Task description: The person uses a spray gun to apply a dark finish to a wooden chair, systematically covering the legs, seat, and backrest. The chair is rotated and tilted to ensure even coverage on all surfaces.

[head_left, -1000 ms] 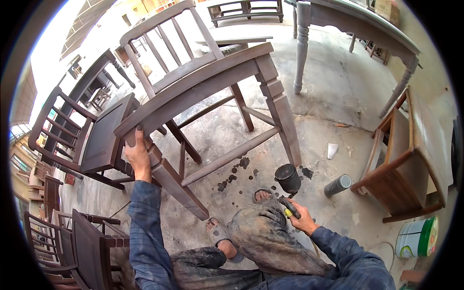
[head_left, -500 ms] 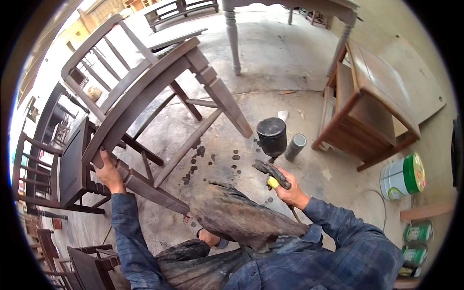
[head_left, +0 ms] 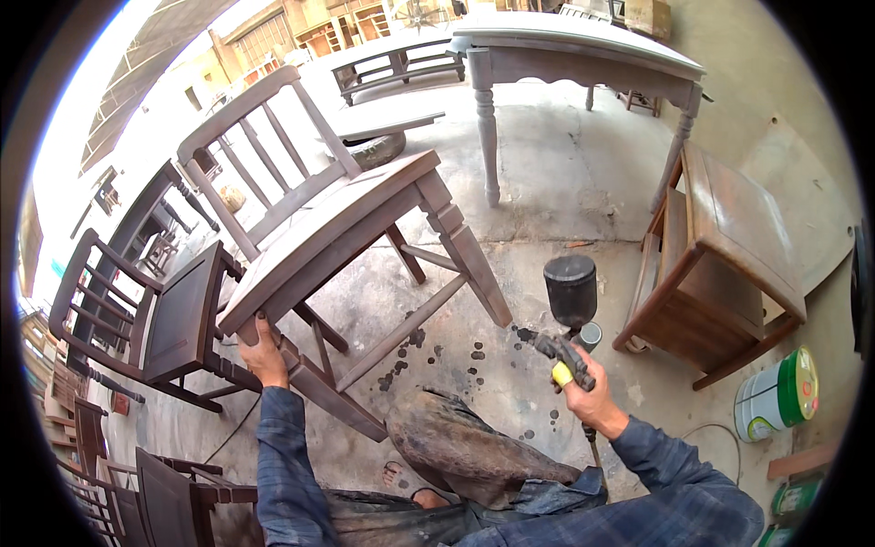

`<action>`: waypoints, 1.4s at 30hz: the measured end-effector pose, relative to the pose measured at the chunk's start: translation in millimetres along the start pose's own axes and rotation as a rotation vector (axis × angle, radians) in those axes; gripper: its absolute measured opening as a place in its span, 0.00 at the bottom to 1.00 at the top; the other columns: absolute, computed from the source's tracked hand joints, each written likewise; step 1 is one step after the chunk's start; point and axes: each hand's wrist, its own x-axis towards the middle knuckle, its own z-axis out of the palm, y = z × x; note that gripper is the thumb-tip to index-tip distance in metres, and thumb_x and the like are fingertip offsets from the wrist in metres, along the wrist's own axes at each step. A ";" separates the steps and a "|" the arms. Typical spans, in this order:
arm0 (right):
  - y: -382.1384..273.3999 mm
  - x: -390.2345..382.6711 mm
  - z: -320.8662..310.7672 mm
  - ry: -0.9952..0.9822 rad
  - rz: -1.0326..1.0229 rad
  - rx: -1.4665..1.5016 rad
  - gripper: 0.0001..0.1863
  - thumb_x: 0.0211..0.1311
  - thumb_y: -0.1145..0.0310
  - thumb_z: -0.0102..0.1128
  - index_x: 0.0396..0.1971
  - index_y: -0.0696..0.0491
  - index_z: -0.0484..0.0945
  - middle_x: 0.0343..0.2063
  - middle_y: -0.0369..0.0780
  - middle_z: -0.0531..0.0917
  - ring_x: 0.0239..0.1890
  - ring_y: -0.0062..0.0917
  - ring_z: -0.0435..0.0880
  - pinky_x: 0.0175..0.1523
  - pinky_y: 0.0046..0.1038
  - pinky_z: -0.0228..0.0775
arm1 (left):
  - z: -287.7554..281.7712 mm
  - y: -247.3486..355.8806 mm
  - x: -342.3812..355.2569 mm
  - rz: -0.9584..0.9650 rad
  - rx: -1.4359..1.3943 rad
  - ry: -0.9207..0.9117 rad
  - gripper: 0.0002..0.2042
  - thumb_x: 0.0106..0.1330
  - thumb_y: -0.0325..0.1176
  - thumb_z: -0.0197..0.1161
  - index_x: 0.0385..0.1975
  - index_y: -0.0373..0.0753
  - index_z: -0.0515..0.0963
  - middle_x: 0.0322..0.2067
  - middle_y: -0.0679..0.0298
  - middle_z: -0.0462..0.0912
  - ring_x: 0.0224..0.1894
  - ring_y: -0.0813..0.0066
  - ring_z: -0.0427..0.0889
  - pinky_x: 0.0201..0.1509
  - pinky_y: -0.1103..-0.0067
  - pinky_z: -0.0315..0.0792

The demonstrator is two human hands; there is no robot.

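My left hand (head_left: 262,354) is closed around the near corner of a grey-brown wooden chair (head_left: 333,228), where the front leg meets the seat. The chair leans, its seat top facing up and slatted back on the far side. In my right hand (head_left: 591,392) is a spray gun (head_left: 567,357) with a black cup (head_left: 571,290) on top and a yellow part by the grip. A hose runs down from its handle. The gun is to the right of the chair's legs, apart from them. Behind the cup, a grey cylindrical can (head_left: 591,336) is partly hidden.
A dark chair (head_left: 187,319) stands at left, with more furniture behind. A grey table (head_left: 583,68) is at the back. A brown wooden cabinet (head_left: 720,264) and a white-green bucket (head_left: 775,397) stand at right. Dark spots (head_left: 415,337) mark the concrete floor.
The view has tilted up, so the scene sits lower and farther right. My right hand has brought the spray gun up and right, its cup now overlapping the can. My left hand keeps its hold.
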 end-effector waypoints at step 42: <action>-154.6 122.2 13.2 -0.057 -0.151 0.253 0.22 0.70 0.76 0.51 0.64 0.54 0.72 0.32 0.31 0.79 0.29 0.11 0.74 0.35 0.18 0.69 | -20.8 -43.4 -3.5 -0.321 -0.179 -0.107 0.42 0.67 0.71 0.50 0.42 0.26 0.78 0.32 0.53 0.83 0.30 0.61 0.85 0.35 0.69 0.82</action>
